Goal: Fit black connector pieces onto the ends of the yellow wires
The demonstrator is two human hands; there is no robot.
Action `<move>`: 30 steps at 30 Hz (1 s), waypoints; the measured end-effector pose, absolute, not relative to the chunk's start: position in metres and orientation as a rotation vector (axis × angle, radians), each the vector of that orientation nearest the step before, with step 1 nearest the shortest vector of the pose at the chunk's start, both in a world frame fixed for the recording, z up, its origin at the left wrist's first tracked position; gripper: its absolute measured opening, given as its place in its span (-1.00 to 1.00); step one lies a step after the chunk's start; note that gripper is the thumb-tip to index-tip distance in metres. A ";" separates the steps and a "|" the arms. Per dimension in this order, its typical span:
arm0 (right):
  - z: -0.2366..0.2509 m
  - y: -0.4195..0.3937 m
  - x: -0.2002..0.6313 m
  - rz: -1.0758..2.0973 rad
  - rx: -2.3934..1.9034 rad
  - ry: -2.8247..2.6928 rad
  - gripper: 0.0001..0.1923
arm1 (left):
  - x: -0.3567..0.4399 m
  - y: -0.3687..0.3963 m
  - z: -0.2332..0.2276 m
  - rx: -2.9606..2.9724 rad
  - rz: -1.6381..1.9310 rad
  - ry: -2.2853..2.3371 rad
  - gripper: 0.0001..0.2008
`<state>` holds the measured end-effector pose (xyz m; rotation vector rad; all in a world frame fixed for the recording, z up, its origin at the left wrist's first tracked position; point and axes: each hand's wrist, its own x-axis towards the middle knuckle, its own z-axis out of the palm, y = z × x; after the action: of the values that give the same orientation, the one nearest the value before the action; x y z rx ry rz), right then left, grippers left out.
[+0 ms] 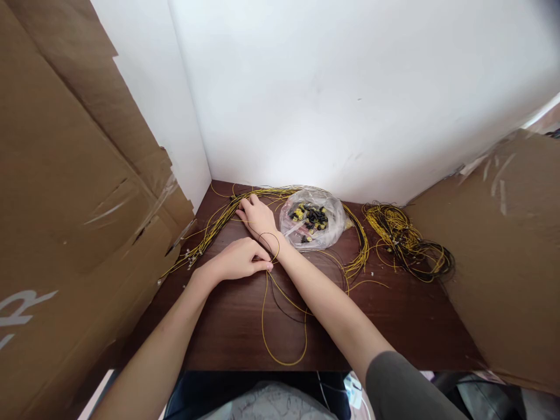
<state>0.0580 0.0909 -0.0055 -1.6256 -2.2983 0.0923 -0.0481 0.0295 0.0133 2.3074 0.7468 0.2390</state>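
My left hand [242, 258] is closed in a pinch, thumb against finger, on thin yellow and black wires [284, 363] that loop down onto the table below it. Farther back, my right hand [259, 216] crosses beyond the left, its fingers curled down on a long bundle of yellow and black wires [213, 226]; its fingertips are partly hidden among the strands. Right of that hand, a clear plastic bag [335, 233] lies open with small black and yellow connectors [315, 217] in it. Some loose wire passes under my right forearm.
A tangled pile of yellow and black wires [396, 236] lies at the right. The bundle's other end curves round the bag's right side [362, 245]. Cardboard walls stand on the left [87, 192] and right [494, 233], a white wall [350, 99] behind the dark brown table [371, 332].
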 end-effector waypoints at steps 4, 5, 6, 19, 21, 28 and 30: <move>-0.001 0.089 0.062 0.053 -1.627 -2.387 -0.78 | -0.048 0.029 0.015 2.308 0.214 0.763 -0.71; 0.000 0.088 0.064 0.041 -1.623 -2.402 -0.78 | -0.048 0.030 0.015 2.313 0.213 0.766 -0.71; 0.000 0.086 0.067 0.031 -1.621 -2.415 -0.78 | -0.048 0.030 0.015 2.317 0.214 0.766 -0.71; 0.001 0.075 0.077 -0.058 -1.766 -2.466 -0.73 | -0.049 0.032 0.009 2.307 0.233 0.752 -0.74; 0.001 0.076 0.079 -0.019 -1.737 -2.454 -0.74 | -0.050 0.032 0.009 2.312 0.215 0.758 -0.74; 0.016 0.083 0.106 0.283 -1.564 -2.078 -0.71 | -0.050 0.031 0.013 2.309 0.185 0.780 -0.73; 0.027 0.084 0.125 0.328 -1.520 -1.982 -0.71 | -0.049 0.031 0.013 2.313 0.177 0.789 -0.73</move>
<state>0.1251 0.0841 0.0270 -1.5201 -1.9821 0.3282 -0.0491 0.0315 0.0134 2.3133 0.7889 0.1768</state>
